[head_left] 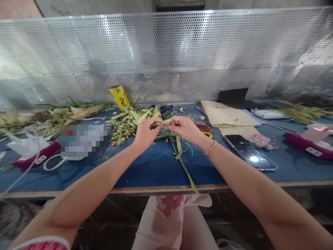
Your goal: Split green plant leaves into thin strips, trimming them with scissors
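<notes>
Over the middle of the blue table, my left hand (148, 131) and my right hand (182, 126) meet almost fingertip to fingertip. Both are closed in a pinch on a thin pale green leaf strip (165, 122). From beneath my right hand, a long green leaf (186, 170) trails down to the table's front edge. A heap of cut green leaves (126, 126) lies behind and left of my left hand. Red and yellow handles (205, 130), like those of scissors, show just beyond my right wrist, partly hidden.
A yellow can (120, 98) stands tilted behind the heap. Brown paper (229, 116), a phone (249, 152) and a pink case (259, 140) lie to the right. Purple power strips (309, 146) sit on both sides. A perforated metal screen (182, 52) closes off the back.
</notes>
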The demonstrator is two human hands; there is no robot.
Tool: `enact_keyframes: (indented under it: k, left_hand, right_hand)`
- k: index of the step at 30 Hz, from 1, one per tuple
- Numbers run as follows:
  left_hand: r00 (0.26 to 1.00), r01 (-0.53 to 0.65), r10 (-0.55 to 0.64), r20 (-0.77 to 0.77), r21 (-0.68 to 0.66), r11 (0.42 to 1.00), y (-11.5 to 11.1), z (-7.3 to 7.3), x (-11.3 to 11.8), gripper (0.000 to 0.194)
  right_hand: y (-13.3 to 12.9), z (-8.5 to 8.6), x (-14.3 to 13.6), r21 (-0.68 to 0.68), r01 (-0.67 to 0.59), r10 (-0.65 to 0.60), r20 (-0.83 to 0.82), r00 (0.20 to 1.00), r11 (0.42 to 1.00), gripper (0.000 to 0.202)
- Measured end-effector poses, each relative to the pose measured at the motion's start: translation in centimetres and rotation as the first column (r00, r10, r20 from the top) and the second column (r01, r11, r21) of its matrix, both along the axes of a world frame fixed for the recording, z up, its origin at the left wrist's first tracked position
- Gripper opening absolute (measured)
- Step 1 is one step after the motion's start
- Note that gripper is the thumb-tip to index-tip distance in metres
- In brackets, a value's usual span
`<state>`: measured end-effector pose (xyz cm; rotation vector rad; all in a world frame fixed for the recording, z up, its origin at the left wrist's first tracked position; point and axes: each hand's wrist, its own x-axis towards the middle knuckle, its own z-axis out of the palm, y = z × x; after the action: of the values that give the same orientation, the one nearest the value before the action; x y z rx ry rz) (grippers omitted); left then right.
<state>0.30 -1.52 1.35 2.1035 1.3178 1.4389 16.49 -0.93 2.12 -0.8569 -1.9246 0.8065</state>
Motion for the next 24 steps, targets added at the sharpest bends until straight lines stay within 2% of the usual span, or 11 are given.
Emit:
enact_keyframes:
  k: [5,11,14,20,24]
  left_hand:
    - [0.99,0.102,-0.085,0.116,-0.152,0.983,0.2,0.3,-0.1,0.015]
    - [0.959,0.243,-0.171,0.224,-0.352,0.904,0.9,0.6,-0.5,0.019]
    - [0.944,0.297,-0.211,0.253,-0.376,0.877,1.1,0.5,-0.8,0.021]
    - [0.912,0.364,-0.234,0.338,-0.401,0.841,1.6,-0.3,-0.8,0.021]
    - [0.868,0.414,-0.217,0.446,-0.41,0.813,1.5,-0.3,-0.3,0.019]
  right_hand:
    - [-0.2,0.3,0.3,-0.047,-0.009,0.012,0.083,0.996,0.999,0.011]
    - [0.1,0.4,1.0,-0.151,-0.093,0.115,0.143,0.983,0.984,0.009]
    - [0.5,0.2,1.4,-0.179,-0.134,0.159,0.135,0.978,0.975,0.008]
    - [0.8,0.1,1.9,-0.149,-0.183,0.209,0.187,0.96,0.972,0.006]
    - [0.5,0.7,2.1,-0.077,-0.17,0.183,0.23,0.956,0.982,0.021]
